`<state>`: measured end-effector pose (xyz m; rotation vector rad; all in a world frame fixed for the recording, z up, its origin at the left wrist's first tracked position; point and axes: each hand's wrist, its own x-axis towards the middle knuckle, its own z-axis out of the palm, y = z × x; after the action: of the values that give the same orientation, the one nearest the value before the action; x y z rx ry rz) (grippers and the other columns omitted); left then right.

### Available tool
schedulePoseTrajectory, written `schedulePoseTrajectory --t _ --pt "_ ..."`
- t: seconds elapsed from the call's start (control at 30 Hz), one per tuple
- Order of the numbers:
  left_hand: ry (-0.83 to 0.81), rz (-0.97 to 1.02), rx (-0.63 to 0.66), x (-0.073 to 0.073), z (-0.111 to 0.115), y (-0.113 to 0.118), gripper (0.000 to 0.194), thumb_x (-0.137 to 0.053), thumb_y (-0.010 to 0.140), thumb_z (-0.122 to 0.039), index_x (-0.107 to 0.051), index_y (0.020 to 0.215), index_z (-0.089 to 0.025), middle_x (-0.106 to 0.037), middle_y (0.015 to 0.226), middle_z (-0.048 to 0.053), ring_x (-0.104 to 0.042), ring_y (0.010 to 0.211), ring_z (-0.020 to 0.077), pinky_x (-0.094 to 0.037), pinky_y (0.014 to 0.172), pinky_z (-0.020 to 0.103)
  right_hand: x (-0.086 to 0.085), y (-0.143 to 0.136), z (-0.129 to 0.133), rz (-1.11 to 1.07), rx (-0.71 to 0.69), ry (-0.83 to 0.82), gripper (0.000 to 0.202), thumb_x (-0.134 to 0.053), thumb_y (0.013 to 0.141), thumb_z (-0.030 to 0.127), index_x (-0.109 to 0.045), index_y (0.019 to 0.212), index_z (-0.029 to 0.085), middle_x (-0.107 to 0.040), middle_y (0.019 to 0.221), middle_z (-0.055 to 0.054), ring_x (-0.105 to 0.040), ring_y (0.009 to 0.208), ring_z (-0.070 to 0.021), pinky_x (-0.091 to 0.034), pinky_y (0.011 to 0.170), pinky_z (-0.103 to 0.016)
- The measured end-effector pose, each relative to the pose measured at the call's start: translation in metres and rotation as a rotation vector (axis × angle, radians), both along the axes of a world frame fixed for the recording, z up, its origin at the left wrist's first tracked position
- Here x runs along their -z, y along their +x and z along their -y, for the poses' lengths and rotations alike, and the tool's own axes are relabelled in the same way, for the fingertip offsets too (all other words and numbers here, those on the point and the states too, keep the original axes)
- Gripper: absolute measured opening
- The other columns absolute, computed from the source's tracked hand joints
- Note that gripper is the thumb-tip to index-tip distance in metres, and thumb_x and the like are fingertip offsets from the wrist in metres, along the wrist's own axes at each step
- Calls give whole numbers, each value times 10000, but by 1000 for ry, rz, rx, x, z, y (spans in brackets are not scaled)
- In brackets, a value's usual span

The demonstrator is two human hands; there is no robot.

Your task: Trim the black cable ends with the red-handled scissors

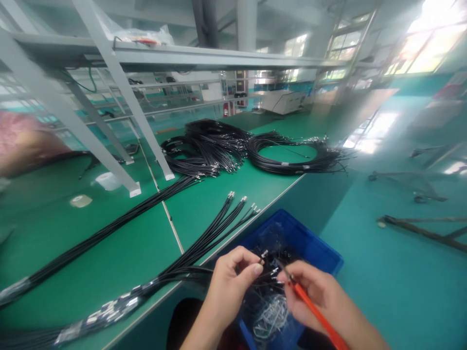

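My left hand (237,277) pinches the end of a black cable with a small metal tip, over a blue bin (321,245). In my right hand (314,291) is a tool with an orange handle (317,313), its thin dark tip pointing toward the left hand's fingers. The two hands are close but apart. A bundle of black cables (204,243) with pale metal ends lies along the green table's edge, wrapped in clear plastic at lower left. Inside the bin are dark small parts and a heap of whitish pieces (272,316).
Coiled black cables (215,146) and another coil (280,167) lie farther back on the green table (146,262). A long cable bundle (109,231) runs left. White shelf posts (127,92) rise from the table. Tape rolls (80,201) sit near a person's arm (22,146).
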<state>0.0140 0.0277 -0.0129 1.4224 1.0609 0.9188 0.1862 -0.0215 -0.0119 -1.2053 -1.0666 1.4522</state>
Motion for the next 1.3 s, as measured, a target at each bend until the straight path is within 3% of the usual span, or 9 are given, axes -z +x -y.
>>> schedulePoseTrajectory --t 0.07,0.13,0.3,0.57,0.93,1.07,1.13,1.23,1.3 --pt "-48 15 24 -1 1 1 147 -635 754 -267 -604 658 -161 -461 545 -53 -377 494 85 -315 498 198 2 -8 -6 -38 193 81 309 -744 610 147 -601 875 218 -616 706 22 -554 641 -133 -440 611 -242" --pt "-58 24 45 -2 2 2 161 -640 750 -278 -599 649 -160 -462 544 -53 -385 502 86 -321 506 197 1 -18 -15 -106 273 113 324 -751 625 207 -580 900 226 -630 746 7 -573 688 -151 -456 655 -263" --pt "-87 70 62 -2 4 0 186 -655 735 -301 -592 638 -156 -474 550 -44 -398 512 88 -337 504 194 -3 -39 -25 -177 264 30 290 -742 657 209 -542 868 221 -592 664 48 -542 606 -116 -442 595 -225" --pt "-204 292 149 -8 2 -3 138 -630 759 -216 -603 646 -140 -627 634 13 -546 650 135 -411 645 223 20 -43 -19 -442 227 77 289 -678 722 212 -519 963 217 -603 735 19 -515 594 -114 -423 582 -254" --pt "-235 294 169 0 -1 -6 127 -589 756 -138 -641 641 -128 -590 586 -5 -481 581 106 -351 595 202 18 -43 -18 -420 213 54 307 -691 717 196 -533 978 228 -624 785 18 -558 645 -120 -442 614 -253" --pt "-227 270 149 0 -3 -7 133 -570 758 -143 -638 645 -127 -576 586 -1 -436 562 106 -311 567 208 15 -29 -17 -277 226 49 324 -719 714 229 -568 999 219 -649 824 -2 -575 734 -130 -432 678 -247" --pt "-226 248 135 -1 -4 -9 125 -569 756 -156 -640 659 -124 -578 592 5 -416 558 107 -296 561 214 11 -18 -16 -251 117 23 335 -737 699 265 -597 994 192 -663 818 -26 -557 676 -115 -411 618 -230" --pt "-234 256 127 -2 -5 -12 117 -575 754 -171 -635 666 -124 -579 607 9 -412 569 112 -299 575 224 9 -5 -11 -395 -219 -55 425 -725 682 398 -612 1002 143 -678 761 -67 -444 478 -68 -316 473 -224" --pt "-235 285 127 -2 -5 -12 115 -576 754 -171 -633 666 -124 -583 632 12 -425 585 114 -314 595 229 13 -1 -8 -457 -347 -126 446 -712 681 432 -615 986 121 -687 724 -86 -413 436 -56 -287 450 -221"
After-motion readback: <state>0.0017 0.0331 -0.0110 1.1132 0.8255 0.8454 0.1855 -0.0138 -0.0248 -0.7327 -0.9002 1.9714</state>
